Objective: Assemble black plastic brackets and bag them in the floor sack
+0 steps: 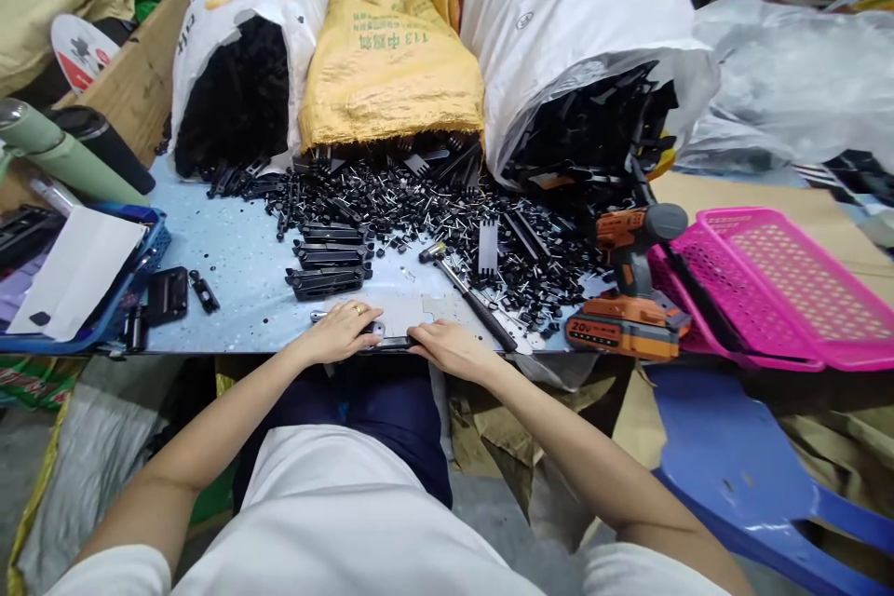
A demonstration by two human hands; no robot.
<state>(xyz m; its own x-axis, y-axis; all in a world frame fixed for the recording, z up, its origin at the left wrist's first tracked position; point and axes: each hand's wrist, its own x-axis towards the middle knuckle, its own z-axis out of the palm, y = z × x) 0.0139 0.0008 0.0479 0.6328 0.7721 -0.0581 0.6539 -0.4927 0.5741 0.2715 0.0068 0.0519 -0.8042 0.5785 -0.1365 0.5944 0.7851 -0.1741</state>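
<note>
At the table's near edge, my left hand is closed on the left end of a narrow black plastic part. My right hand pinches the right end of the same part. A shiny metal tool lies partly hidden under my left hand; its kind does not show. Both hands rest by a pale flat board. Just beyond are several assembled black plastic pieces in a neat row. A hammer with a black handle lies to the right of my right hand.
Small black parts and metal pins spread across the back, below a yellow sack and two white sacks. An orange cordless drill and pink baskets stand right. A blue basket sits left, a blue chair lower right.
</note>
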